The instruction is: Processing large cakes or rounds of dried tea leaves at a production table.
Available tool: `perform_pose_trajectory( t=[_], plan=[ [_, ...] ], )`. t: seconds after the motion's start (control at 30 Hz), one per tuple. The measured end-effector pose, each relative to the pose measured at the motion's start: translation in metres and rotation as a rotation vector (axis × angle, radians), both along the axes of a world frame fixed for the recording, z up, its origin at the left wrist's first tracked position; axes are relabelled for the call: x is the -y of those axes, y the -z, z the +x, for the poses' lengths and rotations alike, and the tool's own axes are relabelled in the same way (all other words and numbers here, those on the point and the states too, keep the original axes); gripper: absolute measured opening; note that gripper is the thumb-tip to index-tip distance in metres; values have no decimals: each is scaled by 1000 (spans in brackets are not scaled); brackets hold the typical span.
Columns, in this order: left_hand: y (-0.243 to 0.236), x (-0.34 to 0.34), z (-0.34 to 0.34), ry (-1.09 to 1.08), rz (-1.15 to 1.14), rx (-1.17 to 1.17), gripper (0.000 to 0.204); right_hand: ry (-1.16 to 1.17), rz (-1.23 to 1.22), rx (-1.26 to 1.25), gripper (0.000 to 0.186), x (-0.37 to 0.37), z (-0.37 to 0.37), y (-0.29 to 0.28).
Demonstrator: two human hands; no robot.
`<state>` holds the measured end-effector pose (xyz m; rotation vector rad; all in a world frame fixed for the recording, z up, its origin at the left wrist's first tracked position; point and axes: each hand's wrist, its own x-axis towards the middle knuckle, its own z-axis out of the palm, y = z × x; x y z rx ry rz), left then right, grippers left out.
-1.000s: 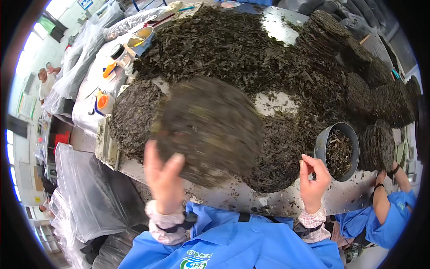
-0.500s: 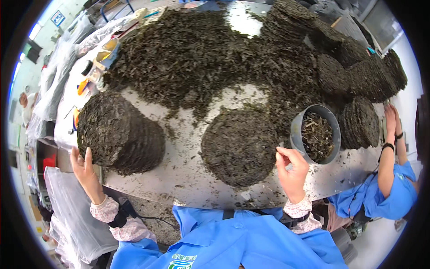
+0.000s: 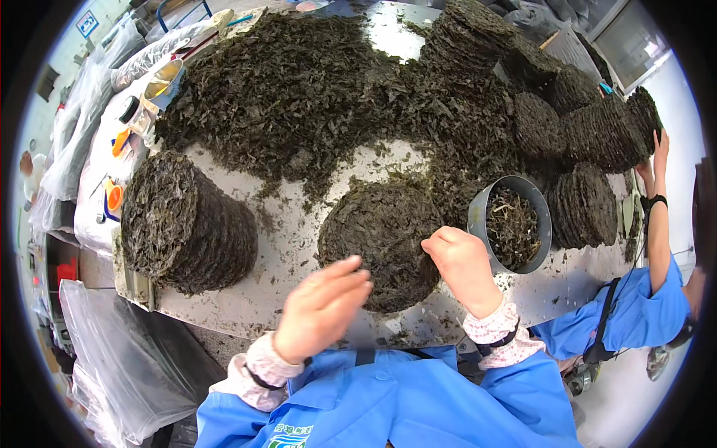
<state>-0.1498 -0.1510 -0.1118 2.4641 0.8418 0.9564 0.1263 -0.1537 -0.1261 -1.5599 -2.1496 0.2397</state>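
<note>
In front of me lies a round, flat cake of dark dried seaweed [image 3: 381, 231] on the metal table. My left hand [image 3: 321, 302] hovers at its near left edge, fingers stretched out and together, holding nothing. Over the cake's right edge is my right hand [image 3: 463, 265], thumb and fingertips pinched. Whatever may be between those fingertips is too small to make out. Just beyond that hand stands a grey round tub [image 3: 549, 231] with brownish stalky scraps inside. To the left, a thick stack of seaweed cakes [image 3: 187, 228] rests tilted on its side.
A broad heap of loose seaweed [image 3: 291, 97] covers the table's far side. More stacked cakes [image 3: 601, 134] fill the right. A co-worker's hands [image 3: 656, 168] touch the far right stack. Orange-handled scissors [image 3: 113, 198] and a black-lidded jar [image 3: 138, 116] lie at the left edge.
My left hand has left the side of the left stack and come right to the middle cake. My right hand has moved slightly left over its edge. The co-worker's hands have reached up to a stack.
</note>
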Motion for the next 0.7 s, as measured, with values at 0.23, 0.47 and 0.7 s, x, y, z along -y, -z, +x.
perform_pose_trajectory(
  t=[0.23, 0.47, 0.7],
  plan=[
    [22, 14, 35, -8, -103, -179, 55, -3, -2, 127, 9, -3, -6, 12],
    [21, 14, 34, -14, -125, -232, 60, 374, 34, -411, 3, 13, 43, -2],
    [17, 11, 35, -18, -105, -222, 55, 710, 182, 204, 23, 54, 122, 32]
  ],
)
